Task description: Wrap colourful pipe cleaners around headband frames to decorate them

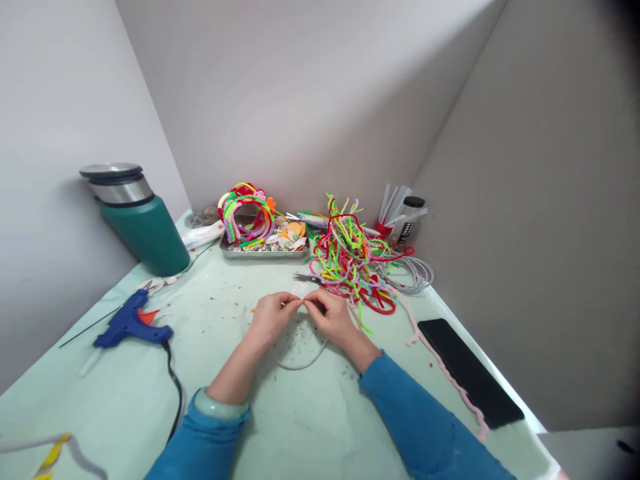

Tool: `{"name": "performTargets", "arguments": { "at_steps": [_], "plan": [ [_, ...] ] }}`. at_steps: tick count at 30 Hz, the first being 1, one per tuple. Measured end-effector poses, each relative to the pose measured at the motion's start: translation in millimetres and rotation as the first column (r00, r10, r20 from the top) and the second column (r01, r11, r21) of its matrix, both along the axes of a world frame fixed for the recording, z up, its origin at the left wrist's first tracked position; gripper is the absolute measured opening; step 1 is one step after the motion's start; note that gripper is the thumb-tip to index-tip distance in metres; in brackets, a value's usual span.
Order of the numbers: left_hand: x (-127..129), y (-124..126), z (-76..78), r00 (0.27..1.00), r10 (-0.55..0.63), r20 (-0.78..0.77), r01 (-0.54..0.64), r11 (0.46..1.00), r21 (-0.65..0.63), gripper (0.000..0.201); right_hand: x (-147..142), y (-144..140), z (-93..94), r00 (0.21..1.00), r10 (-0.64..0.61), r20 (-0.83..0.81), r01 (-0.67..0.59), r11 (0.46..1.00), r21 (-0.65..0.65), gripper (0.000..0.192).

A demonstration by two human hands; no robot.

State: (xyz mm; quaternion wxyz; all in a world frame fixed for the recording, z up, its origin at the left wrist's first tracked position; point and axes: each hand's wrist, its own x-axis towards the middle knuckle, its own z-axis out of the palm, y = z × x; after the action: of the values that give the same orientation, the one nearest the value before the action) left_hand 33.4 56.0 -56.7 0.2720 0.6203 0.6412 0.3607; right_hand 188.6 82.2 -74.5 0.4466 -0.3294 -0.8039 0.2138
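Note:
My left hand [274,315] and my right hand [329,316] meet over the middle of the table, thumbs and fingers pinched closed with their tips touching. A thin grey hoop [300,368] curves below them, its two sides running up behind the hands, which appear to hold its far part. The exact spot gripped is hidden by my fingers. Just beyond my right hand lies a pair of dark scissors [306,277], partly covered by a tangled heap of colourful pipe cleaners [345,257].
On the left are a blue glue gun [130,321] with its cord and a green bottle [145,230]. A metal tray [265,254] at the back holds wrapped headbands [249,217] and small cut-outs. To the right lie grey hoops [423,273], a pink pipe cleaner [450,377] and a black phone [470,372].

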Motion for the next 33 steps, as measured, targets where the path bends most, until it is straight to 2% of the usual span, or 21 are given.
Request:
{"name": "performTargets", "arguments": {
  "at_steps": [6,17,23,33],
  "plan": [
    [-2.0,1.6,-3.9,0.994,-0.095,0.060,0.096,0.995,-0.019,0.035,0.8,-0.6,1.1,1.000,0.020,0.023,-0.020,1.000,-0.001,0.013],
    [-4.2,2.3,-8.4,0.993,-0.027,0.119,0.029,0.999,-0.021,0.034,-0.1,1.2,-2.0,1.000,0.025,0.011,-0.025,1.000,-0.002,0.014],
    [-3.9,3.4,-9.5,0.992,-0.031,0.126,0.038,0.998,-0.052,0.036,0.1,1.6,-1.0,0.999,0.054,-0.001,-0.054,0.999,-0.001,0.016],
    [-2.0,0.0,-3.3,0.990,-0.038,0.133,0.043,0.998,-0.034,0.032,1.0,1.7,-2.1,0.999,0.042,0.023,-0.042,0.999,0.005,0.014]
  ]
}}
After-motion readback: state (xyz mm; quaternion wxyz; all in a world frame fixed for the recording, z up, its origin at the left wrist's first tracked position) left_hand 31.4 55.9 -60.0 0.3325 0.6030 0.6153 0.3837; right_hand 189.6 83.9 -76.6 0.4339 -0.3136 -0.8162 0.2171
